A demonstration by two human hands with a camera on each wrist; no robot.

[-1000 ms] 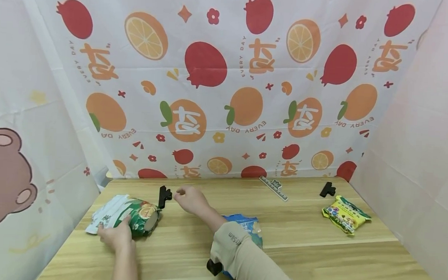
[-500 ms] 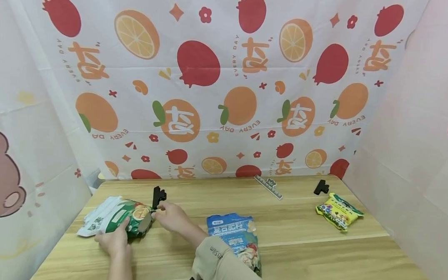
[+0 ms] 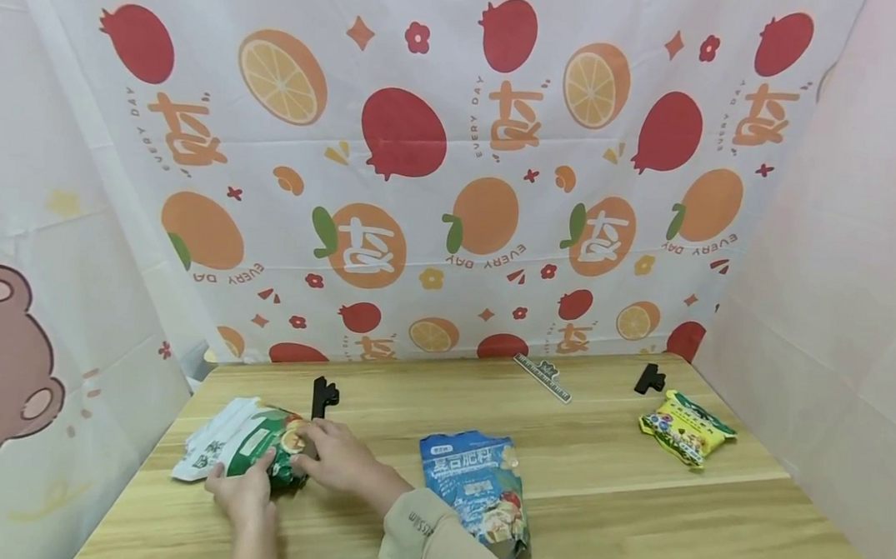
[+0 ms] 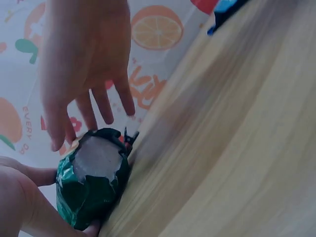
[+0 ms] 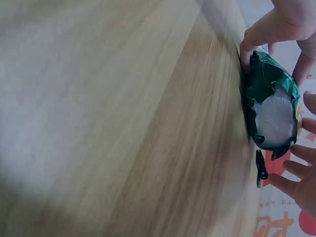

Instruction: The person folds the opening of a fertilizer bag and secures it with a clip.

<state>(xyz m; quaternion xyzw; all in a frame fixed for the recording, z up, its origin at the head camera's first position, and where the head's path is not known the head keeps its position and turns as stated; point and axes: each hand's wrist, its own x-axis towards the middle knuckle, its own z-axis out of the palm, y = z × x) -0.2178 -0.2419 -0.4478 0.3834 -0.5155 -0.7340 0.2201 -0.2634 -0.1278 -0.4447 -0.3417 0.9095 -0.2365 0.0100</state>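
Note:
A green and white printed bag point(image 3: 256, 446) lies at the left of the table, its torn, folded end point(image 5: 274, 116) showing a pale inside in both wrist views. My left hand point(image 3: 245, 492) grips the bag at its near side, thumb and fingers on opposite sides of it in the left wrist view. At the bag's right end is my right hand point(image 3: 342, 462), fingers spread and extended along the printed side in both wrist views. Just behind the bag stands a black clip point(image 3: 324, 397).
A blue printed bag point(image 3: 476, 489) lies mid-table, partly behind my right sleeve point(image 3: 437, 537). Farther right are a yellow packet point(image 3: 687, 430) and a second black clip point(image 3: 650, 378). A ruler-like strip point(image 3: 543, 377) lies near the fruit-print curtain point(image 3: 413, 228) at the back.
My right hand has come left and down from beside the black clip onto the green bag's end. The blue bag has come out from behind my right arm. My left hand keeps its grip.

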